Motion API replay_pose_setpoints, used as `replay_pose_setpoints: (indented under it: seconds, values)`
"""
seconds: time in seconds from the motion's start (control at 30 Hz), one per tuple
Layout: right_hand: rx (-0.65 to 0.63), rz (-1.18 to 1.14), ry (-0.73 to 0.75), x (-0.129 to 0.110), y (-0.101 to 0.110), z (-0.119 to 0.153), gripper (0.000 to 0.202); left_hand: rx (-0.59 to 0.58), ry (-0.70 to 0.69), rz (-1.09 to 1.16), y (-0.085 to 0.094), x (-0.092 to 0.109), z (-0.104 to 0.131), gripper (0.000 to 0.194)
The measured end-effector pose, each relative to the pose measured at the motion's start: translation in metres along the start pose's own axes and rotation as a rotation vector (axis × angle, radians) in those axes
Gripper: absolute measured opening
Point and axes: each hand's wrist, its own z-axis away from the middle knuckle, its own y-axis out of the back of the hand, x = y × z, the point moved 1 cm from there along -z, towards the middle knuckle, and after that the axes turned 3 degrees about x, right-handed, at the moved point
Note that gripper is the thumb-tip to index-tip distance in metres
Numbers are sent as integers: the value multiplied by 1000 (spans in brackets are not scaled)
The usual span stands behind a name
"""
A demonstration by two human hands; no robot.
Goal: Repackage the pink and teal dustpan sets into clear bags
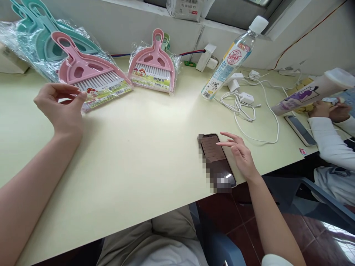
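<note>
My left hand [62, 109] is at the near left corner of a plastic-wrapped pink dustpan and brush set [88, 70], thumb and fingers pinched on its wrapping. The set lies tilted, its printed label facing me. My right hand [240, 153] hovers with fingers stretched out at the upper right side of a smartphone [217, 159]. The phone lies on the table near its front edge, its screen lit with a list in the upper part. Part of the phone is blurred by blocks.
Another wrapped pink set [152, 64] and green dustpans [52, 40] lie along the wall. A water bottle [227, 61], white chargers with cables [238, 101], a tall cup [310, 92] and a second phone [301, 131] are to the right. Another person's hands [330, 111] hold something there.
</note>
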Motion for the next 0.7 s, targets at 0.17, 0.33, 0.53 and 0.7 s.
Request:
replay_pose_setpoints:
  seconds: [0.17, 0.33, 0.53, 0.7]
  values:
    - [11, 27, -8, 0, -1, 0, 38, 1, -4, -31, 0, 0, 0, 24]
    - [14, 29, -17, -3, -1, 1, 37, 8, -20, 0, -1, 2, -1, 25]
    - [32, 8, -10, -4, -1, 1, 37, 9, -15, -40, -2, 3, 1, 21]
    - [32, -6, -5, -1, 0, 1, 37, -2, -11, -98, -1, -2, 0, 16]
